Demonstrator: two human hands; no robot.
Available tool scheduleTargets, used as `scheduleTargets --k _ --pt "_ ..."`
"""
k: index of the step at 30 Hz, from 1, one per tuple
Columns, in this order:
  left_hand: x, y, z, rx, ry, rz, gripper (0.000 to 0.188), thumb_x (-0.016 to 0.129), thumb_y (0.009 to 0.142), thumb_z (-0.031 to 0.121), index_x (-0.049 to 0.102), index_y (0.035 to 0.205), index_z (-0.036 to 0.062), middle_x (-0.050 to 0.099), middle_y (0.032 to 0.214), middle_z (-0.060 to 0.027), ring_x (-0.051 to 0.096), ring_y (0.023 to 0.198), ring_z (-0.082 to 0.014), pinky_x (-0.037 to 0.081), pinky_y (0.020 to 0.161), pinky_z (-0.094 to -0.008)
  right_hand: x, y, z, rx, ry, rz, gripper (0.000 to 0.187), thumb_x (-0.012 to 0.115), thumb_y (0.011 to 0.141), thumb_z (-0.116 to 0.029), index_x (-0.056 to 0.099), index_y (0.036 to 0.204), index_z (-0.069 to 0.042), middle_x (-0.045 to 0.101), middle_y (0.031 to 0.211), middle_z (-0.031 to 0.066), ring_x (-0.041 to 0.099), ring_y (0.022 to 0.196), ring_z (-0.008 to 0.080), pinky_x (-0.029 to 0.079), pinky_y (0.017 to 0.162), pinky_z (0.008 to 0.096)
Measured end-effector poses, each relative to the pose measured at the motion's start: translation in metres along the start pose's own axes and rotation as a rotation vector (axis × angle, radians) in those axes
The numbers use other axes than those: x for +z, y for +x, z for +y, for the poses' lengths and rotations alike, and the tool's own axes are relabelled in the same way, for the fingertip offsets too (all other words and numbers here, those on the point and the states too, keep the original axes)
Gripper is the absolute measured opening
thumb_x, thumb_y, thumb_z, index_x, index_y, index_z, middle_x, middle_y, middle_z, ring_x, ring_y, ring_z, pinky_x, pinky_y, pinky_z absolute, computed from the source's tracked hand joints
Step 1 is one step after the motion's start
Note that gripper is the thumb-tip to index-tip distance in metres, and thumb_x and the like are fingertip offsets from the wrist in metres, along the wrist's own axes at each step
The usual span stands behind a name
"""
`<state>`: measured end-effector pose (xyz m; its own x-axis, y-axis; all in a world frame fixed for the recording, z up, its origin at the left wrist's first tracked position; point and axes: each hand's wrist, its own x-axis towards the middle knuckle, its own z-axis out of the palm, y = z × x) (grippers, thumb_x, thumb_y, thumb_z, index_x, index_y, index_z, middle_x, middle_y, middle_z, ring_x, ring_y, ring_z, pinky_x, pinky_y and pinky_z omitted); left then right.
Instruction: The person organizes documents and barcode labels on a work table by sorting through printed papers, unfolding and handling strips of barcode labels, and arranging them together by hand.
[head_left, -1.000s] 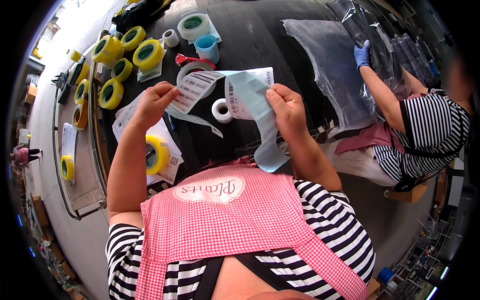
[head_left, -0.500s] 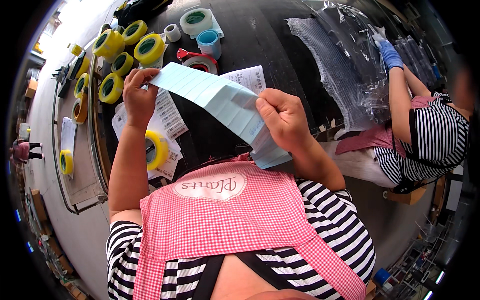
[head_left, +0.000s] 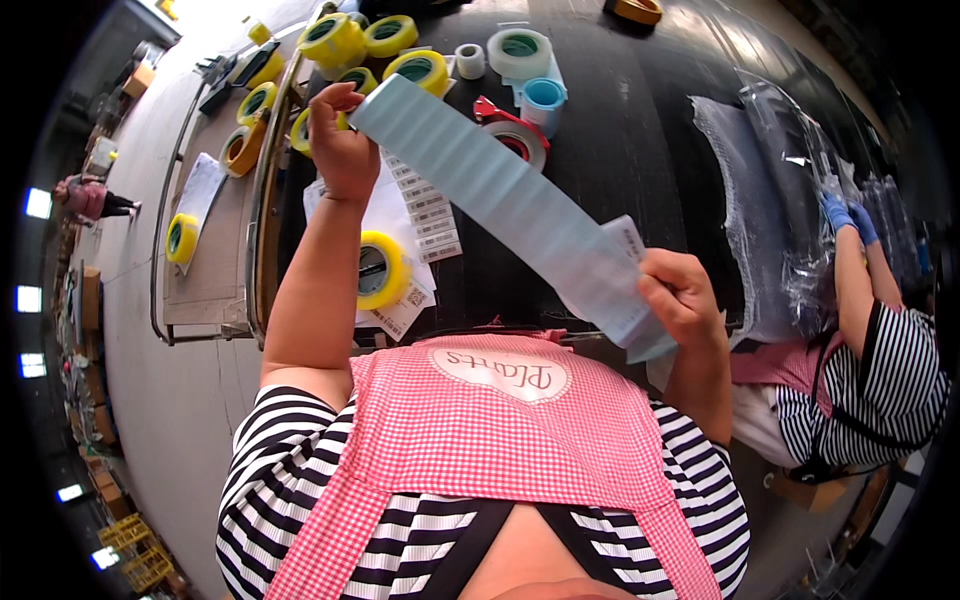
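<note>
A long pale-blue strip of label paper, creased crosswise, stretches between my two hands above the dark table. My left hand pinches its upper left end. At the lower right my right hand is closed on the other end, where a white printed piece stands up beside the fingers. Some of the strip hangs below that hand. Under my left forearm's side lie a sheet of barcode labels and a yellow tape roll.
Several yellow tape rolls stand at the back left, near a clear roll, a blue roll and a red tape dispenser. At right, a co-worker's blue-gloved hands handle clear plastic beside bubble wrap.
My hands have drawn farther apart and the strip is pulled straighter. The table shifts rightward in view. The co-worker's second gloved hand now shows on the plastic.
</note>
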<state>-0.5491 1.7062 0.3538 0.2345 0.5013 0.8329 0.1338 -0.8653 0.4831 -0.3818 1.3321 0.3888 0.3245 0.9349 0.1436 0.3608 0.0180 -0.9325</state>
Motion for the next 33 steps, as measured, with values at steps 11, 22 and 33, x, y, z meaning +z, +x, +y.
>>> scheduleTargets --k 11,22,33 --pt "-0.041 0.003 -0.031 0.062 0.179 0.072 0.022 0.062 0.067 -0.007 0.061 0.083 0.0074 0.061 0.088 -0.0088 0.058 0.088 -0.0297 0.044 0.083 -0.0373 -0.040 -0.039 0.045 0.330 0.046 0.006 0.017 0.056 0.086 -0.010 0.053 0.071 -0.001 0.045 0.065 -0.0051 0.039 0.063 0.0050 0.032 0.056 0.0235" --pt "-0.075 0.002 -0.039 0.089 0.230 0.197 0.023 0.064 0.070 -0.008 0.055 0.083 0.0086 0.058 0.089 -0.0075 0.054 0.086 -0.0290 0.041 0.080 -0.0380 -0.057 -0.057 0.088 0.534 -0.013 -0.003 0.019 0.056 0.087 -0.011 0.054 0.070 -0.002 0.047 0.065 -0.0061 0.041 0.063 0.0040 0.034 0.056 0.0234" --pt "-0.102 -0.007 -0.047 0.179 0.438 0.193 0.025 0.064 0.069 -0.006 0.055 0.083 0.0124 0.060 0.095 -0.0063 0.053 0.087 -0.0270 0.038 0.083 -0.0379 -0.074 -0.059 0.122 0.644 -0.139 -0.015 0.020 0.055 0.086 -0.014 0.054 0.069 -0.003 0.046 0.065 -0.0061 0.042 0.063 0.0044 0.035 0.057 0.0234"
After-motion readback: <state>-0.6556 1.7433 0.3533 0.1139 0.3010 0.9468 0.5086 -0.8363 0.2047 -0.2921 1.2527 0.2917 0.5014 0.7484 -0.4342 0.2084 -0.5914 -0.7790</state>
